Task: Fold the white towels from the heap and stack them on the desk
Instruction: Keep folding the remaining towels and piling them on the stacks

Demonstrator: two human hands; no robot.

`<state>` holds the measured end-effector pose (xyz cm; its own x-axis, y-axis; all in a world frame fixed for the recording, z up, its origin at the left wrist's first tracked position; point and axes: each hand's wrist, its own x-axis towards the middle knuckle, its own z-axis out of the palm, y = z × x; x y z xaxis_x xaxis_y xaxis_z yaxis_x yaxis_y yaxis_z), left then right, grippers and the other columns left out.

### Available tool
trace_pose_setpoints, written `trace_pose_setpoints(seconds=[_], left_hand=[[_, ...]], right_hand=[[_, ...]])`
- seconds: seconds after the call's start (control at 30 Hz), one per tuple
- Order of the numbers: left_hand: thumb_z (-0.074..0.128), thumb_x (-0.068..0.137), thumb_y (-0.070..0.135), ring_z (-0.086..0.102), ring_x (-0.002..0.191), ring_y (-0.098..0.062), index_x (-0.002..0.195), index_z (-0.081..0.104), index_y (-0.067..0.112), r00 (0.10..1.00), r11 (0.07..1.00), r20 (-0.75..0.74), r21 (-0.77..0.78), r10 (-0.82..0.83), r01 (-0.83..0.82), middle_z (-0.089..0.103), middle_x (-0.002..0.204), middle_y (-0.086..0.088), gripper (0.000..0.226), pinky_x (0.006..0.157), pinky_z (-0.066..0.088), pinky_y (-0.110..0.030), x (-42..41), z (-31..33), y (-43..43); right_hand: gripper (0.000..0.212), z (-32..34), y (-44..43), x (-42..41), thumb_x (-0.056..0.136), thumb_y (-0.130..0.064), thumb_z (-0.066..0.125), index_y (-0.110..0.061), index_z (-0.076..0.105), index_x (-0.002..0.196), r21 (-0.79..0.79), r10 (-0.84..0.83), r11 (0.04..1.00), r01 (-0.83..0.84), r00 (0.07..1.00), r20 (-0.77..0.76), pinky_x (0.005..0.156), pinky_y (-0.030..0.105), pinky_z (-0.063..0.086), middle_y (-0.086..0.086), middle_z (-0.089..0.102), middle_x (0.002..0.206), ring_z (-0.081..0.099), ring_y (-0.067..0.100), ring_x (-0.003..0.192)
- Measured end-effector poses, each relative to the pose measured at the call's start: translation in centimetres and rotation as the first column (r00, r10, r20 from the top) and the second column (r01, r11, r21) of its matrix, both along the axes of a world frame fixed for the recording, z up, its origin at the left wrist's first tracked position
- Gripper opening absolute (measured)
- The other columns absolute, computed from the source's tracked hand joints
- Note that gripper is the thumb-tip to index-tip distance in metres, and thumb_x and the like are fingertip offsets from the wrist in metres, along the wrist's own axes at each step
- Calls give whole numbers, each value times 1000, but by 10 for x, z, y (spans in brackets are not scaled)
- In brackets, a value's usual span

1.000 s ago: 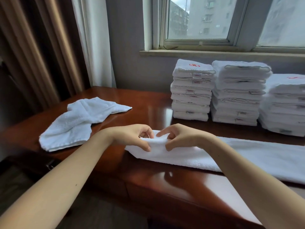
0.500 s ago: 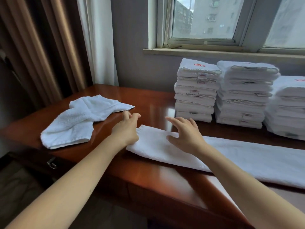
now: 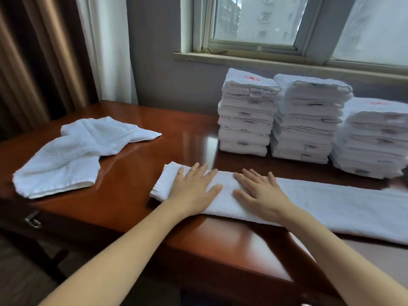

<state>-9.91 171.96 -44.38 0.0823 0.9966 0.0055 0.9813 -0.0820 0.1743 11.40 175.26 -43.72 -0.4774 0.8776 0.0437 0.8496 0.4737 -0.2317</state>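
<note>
Fingers (image 3: 195, 171) of the left hand (image 3: 194, 192) and right hand (image 3: 261, 194) lie spread and flat, gripping nothing, pressing side by side on the left end of a long folded towel (image 3: 335, 204), which lies along the near tabletop (image 3: 132, 180) from centre out to 3 o'clock. Assessed progress: three stacks of folded towels (image 3: 245, 120) stand at 1 to 2 o'clock, so most work appears done; this strip needs crosswise folds and stacking. One rumpled towel (image 3: 72, 155) lies at 10 o'clock, well apart, unfolded; no obstruction noted between strip and stacks.

Bare forearms (image 3: 123, 257), unsleeved as far as the view reaches, end in a bare left hand (image 3: 194, 188) and right hand (image 3: 261, 193) with slim fingers.
</note>
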Motion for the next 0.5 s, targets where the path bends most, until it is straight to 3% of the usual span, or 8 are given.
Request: trace_pose_setpoints(seconds=[0.17, 0.5], left_hand=[[15, 96, 65, -8, 151, -12, 155, 8, 41, 999, 1000, -37, -4, 18, -18, -1, 166, 6, 64, 121, -6, -49, -25, -1, 3], [11, 92, 70, -7, 152, -15, 156, 5, 41, 980, 986, -114, -12, 166, -168, -1, 165, 8, 70, 121, -2, -50, -121, 2, -8]], right_hand=[[62, -7, 1, -25, 97, -64, 22, -43, 12, 154, 0, 2, 1000, -2, 999, 51, 120, 48, -9, -5, 7, 165, -1, 11, 151], [62, -11, 4, -122, 96, -61, 20, -36, 19, 153, 39, 50, 998, -51, 998, 41, 119, 54, -3, 0, 15, 163, 6, 20, 151]])
